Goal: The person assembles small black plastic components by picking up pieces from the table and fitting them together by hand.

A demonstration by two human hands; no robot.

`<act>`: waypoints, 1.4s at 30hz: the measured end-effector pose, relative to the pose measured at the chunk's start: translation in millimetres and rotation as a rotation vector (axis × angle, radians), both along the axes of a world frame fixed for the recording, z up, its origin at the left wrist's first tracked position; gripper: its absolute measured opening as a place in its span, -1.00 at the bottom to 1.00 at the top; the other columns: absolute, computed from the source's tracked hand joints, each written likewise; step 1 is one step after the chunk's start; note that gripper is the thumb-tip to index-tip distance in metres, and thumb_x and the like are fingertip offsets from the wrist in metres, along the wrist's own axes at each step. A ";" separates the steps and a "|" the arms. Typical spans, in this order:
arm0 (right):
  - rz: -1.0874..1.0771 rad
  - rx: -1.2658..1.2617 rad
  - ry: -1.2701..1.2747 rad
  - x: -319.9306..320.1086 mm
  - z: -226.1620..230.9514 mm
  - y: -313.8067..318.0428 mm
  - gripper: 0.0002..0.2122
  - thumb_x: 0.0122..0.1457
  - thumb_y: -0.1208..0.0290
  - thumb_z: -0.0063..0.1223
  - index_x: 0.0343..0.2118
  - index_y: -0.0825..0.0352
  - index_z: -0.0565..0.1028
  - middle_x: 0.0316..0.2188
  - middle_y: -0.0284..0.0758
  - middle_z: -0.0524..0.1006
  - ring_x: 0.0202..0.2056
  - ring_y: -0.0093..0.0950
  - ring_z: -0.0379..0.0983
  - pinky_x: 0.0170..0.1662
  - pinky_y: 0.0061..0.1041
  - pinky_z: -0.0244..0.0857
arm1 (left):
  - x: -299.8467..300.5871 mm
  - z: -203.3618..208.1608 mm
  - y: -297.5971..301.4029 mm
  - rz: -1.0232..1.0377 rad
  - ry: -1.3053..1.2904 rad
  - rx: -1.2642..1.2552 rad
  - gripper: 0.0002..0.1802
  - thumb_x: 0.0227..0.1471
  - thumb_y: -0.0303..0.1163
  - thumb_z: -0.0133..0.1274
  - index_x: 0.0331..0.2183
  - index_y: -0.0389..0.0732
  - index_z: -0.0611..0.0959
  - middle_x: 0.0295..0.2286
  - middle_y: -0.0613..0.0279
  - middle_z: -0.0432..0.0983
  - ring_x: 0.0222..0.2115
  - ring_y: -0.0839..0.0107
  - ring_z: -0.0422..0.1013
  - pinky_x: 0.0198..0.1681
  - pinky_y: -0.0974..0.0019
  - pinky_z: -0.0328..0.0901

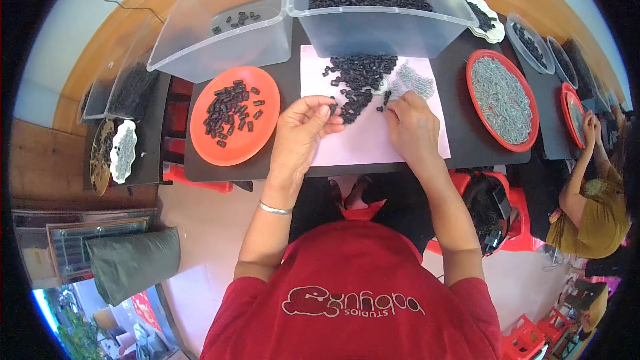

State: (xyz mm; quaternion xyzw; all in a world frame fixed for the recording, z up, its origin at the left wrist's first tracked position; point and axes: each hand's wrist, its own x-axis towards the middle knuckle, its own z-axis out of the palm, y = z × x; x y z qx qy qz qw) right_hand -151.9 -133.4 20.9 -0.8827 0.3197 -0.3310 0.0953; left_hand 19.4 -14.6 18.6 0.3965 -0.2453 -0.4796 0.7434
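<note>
My left hand (301,131) pinches a small black plastic piece (334,109) between thumb and fingertips, just left of a loose pile of black plastic pieces (363,73) on a pale pink sheet (360,145). The fingers of my right hand (415,128) are closed together over the sheet's right side. A black piece shows at their tips, but whether they grip it is unclear. Beyond that hand lies a small heap of silvery metal parts (413,81), probably screws. An orange-red plate (203,139) with more black pieces stands to the left.
A clear tub (387,30) full of black pieces stands behind the sheet. To its left, another clear tub (213,53) holds a few. A red tray (531,140) of metal parts sits at right. Farther right, another person (590,217) works at the dark table (460,60).
</note>
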 end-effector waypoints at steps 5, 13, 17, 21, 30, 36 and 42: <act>-0.009 0.053 0.046 4.8 -3.4 2.1 -0.96 -0.03 0.52 0.03 -0.54 0.35 0.48 -0.48 -0.25 0.39 -0.34 -0.23 0.41 -0.33 -0.27 0.33 | 1.1 -7.9 7.4 -0.077 0.200 0.025 -0.80 0.09 -0.52 0.01 -0.20 -0.35 0.57 -0.30 0.09 0.51 -0.29 0.34 0.48 -0.17 0.30 0.44; 0.129 -0.041 -0.123 4.2 -6.1 4.0 -0.89 0.01 0.67 -0.06 -0.37 0.41 0.38 -0.41 -0.16 0.38 -0.33 -0.15 0.36 -0.30 -0.27 0.29 | -1.6 -10.3 7.5 -0.086 0.188 0.005 -0.79 0.03 -0.61 0.04 -0.22 -0.34 0.58 -0.30 0.15 0.52 -0.30 0.38 0.48 -0.15 0.32 0.42; 0.298 0.197 -0.302 7.2 7.3 18.8 -0.87 -0.01 0.71 -0.04 -0.37 0.42 0.38 -0.41 -0.16 0.40 -0.36 -0.16 0.38 -0.30 -0.33 0.29 | -5.2 -15.2 6.5 -0.090 0.040 -0.023 -0.77 -0.01 -0.69 0.04 -0.23 -0.34 0.58 -0.33 0.18 0.52 -0.34 0.43 0.47 -0.19 0.35 0.41; 0.452 0.325 -0.403 17.9 17.4 34.8 -0.86 -0.02 0.72 0.00 -0.36 0.42 0.39 -0.42 -0.16 0.41 -0.38 -0.18 0.40 -0.31 -0.36 0.29 | -10.3 -11.3 8.7 -0.077 -0.261 0.053 -0.78 -0.01 -0.70 0.03 -0.25 -0.34 0.59 -0.34 0.19 0.53 -0.39 0.47 0.47 -0.25 0.38 0.42; 0.455 0.256 -0.337 14.3 10.1 45.7 -0.87 0.00 0.70 0.01 -0.37 0.43 0.39 -0.45 -0.14 0.41 -0.39 -0.18 0.39 -0.34 -0.35 0.29 | -22.4 -5.7 9.6 -0.036 -0.144 0.055 -0.76 -0.02 -0.70 0.05 -0.24 -0.32 0.48 -0.39 0.23 0.48 -0.44 0.49 0.48 -0.34 0.45 0.45; 0.420 0.274 -0.355 12.0 5.5 45.7 -0.88 0.01 0.69 0.02 -0.36 0.42 0.41 -0.44 -0.15 0.42 -0.41 -0.20 0.40 -0.36 -0.38 0.30 | -30.2 -2.1 10.3 0.035 -0.180 0.116 -0.87 0.03 -0.62 0.04 -0.30 -0.35 0.58 -0.38 0.24 0.53 -0.43 0.52 0.49 -0.33 0.47 0.45; 0.397 0.513 -0.326 3.6 8.8 39.1 -0.90 0.04 0.66 0.00 -0.35 0.40 0.43 -0.45 -0.20 0.43 -0.40 -0.35 0.43 -0.34 -0.47 0.30 | -25.8 -2.4 9.9 -0.070 -0.230 0.122 -0.75 -0.01 -0.65 0.06 -0.21 -0.30 0.61 -0.36 0.24 0.55 -0.34 0.56 0.46 -0.24 0.49 0.39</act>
